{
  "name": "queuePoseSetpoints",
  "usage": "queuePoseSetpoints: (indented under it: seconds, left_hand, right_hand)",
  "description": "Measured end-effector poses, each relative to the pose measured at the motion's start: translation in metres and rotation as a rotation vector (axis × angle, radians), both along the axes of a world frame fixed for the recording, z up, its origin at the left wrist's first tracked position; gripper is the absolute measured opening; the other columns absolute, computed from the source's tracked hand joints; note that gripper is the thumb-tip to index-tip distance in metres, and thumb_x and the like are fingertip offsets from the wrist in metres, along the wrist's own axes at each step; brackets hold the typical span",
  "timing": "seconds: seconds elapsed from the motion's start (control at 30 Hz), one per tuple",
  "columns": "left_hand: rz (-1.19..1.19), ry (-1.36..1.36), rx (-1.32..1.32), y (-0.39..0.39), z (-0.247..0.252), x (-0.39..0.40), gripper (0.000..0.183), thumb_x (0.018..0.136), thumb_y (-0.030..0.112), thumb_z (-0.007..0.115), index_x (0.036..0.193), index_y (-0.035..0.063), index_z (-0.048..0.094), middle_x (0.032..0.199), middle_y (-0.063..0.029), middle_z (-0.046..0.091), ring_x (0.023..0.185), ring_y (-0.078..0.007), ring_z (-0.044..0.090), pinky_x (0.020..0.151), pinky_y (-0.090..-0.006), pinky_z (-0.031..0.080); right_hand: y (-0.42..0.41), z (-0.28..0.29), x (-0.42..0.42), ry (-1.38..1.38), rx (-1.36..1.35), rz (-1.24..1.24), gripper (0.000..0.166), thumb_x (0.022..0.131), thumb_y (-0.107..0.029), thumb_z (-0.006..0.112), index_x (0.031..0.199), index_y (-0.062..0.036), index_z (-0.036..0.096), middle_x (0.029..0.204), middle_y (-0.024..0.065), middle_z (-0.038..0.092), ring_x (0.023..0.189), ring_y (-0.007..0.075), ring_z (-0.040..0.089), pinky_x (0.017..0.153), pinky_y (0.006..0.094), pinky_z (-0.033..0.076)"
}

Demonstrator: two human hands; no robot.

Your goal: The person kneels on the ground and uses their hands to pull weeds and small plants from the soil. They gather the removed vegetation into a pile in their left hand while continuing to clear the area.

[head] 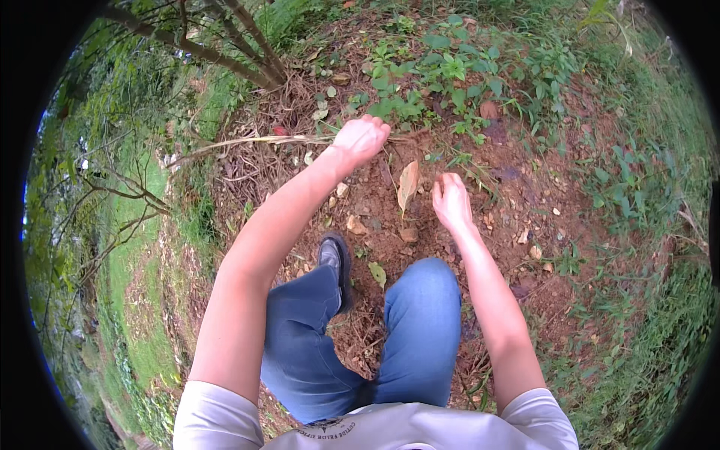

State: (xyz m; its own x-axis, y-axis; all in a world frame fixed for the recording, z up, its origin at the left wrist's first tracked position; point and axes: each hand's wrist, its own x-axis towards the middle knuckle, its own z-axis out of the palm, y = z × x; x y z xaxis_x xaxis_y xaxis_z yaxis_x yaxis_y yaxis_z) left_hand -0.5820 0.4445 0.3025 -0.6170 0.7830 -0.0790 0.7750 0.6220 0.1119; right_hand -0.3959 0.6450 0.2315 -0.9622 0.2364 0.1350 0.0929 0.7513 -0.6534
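My left hand (363, 139) is closed around a long, dry grass stalk (270, 139). The pale stalk stretches out to the left of the fist, and brown, root-like strands (413, 138) stick out on its other side. Lower and to the right, my right hand (453, 199) hovers over the soil with its fingers curled inward. Its fingertips are turned away, so whether it pinches anything is hidden. Thin green grass blades (481, 174) lie just beyond it. Between the two hands a dry tan leaf (408, 183) rests on the reddish soil (371, 199).
Leafy green weeds (450, 67) grow ahead of both hands. A slim multi-stemmed tree (270, 73) rises at upper left, with bare twigs (140, 194) lower down. Stones (355, 225) dot the soil near my shoe (336, 264). Grass (664, 332) covers the right side.
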Motion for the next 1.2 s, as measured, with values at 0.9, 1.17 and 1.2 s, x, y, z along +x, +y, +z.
queuePoseSetpoints:
  seconds: [0.9,1.17,1.2]
  left_hand:
    - [-0.114,0.034,-0.329,0.083,-0.142,-0.089,0.028,0.092,0.017,0.046,0.094,0.0107,0.074,0.094,-0.0108,0.075,0.087,-0.0265,0.073,0.073,-0.0398,0.057]
    - [-0.139,-0.034,-0.195,0.038,-0.126,-0.059,0.027,0.091,0.012,0.041,0.088,0.0025,0.066,0.082,-0.0197,0.071,0.074,-0.0354,0.071,0.069,-0.0462,0.057]
    - [-0.125,-0.046,-0.206,0.026,-0.117,-0.058,0.027,0.092,0.012,0.04,0.088,0.001,0.064,0.081,-0.0214,0.071,0.074,-0.0371,0.07,0.068,-0.0471,0.057]
  right_hand:
    - [0.07,0.005,0.003,-0.233,-0.145,-0.436,0.038,0.103,-0.027,0.043,0.095,0.0021,0.066,0.076,0.0241,0.065,0.078,0.0387,0.067,0.075,0.0448,0.05]
    - [0.06,0.057,0.01,-0.088,-0.254,-0.462,0.038,0.105,-0.029,0.044,0.101,0.0011,0.066,0.056,-0.0029,0.039,0.052,0.0084,0.037,0.051,0.0285,0.033]
    - [0.05,0.059,0.008,-0.068,-0.261,-0.449,0.037,0.105,-0.029,0.044,0.101,0.001,0.066,0.056,-0.0033,0.038,0.052,0.0079,0.037,0.05,0.0285,0.033]
